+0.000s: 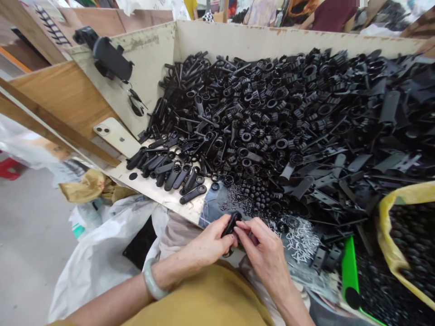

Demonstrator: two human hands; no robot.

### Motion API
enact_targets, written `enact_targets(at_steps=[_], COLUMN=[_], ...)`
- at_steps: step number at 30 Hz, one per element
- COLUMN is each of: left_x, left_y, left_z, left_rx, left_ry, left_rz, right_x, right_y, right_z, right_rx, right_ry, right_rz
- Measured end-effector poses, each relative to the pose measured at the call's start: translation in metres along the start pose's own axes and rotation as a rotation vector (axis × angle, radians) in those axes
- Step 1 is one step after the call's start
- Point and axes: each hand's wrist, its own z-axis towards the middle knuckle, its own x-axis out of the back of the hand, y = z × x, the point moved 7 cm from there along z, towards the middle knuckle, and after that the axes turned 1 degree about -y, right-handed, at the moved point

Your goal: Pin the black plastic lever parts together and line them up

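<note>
Mustard-yellow cloth (204,299) lies over the person's lap. Just above it, the left hand (210,242), wearing a pale jade bangle (154,280), closes around a small black plastic part (231,226), and the right hand (261,253) pinches the same part. Farther away, many black plastic pieces (272,113) lie heaped inside a cream-painted bin (258,40), and a white phone (115,138) rests at its left side.

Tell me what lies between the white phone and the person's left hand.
The head view shows black plastic levers lying on a pale board between the white phone and the left hand.
</note>
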Motion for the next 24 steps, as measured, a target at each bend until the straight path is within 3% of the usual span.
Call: enact_targets(at_steps=[7,14,24], left_x=[0.002,0.009,0.003], left_y=[0.006,0.001,0.016], left_z=[-0.005,-0.008,-0.006], left_rx=[-0.024,0.036,0.043], left_ry=[-0.001,0.06,-0.096], left_rz=[0.032,0.083,-0.118], right_x=[-0.002,-0.008,0.001], right_y=[-0.004,0.009,-0.003], right_z=[-0.007,-0.01,-0.004], right_rx=[-0.083,-0.262,-0.143], right_ry=[0.051,0.074,0.107], right_rz=[0.024,0.216,0.141])
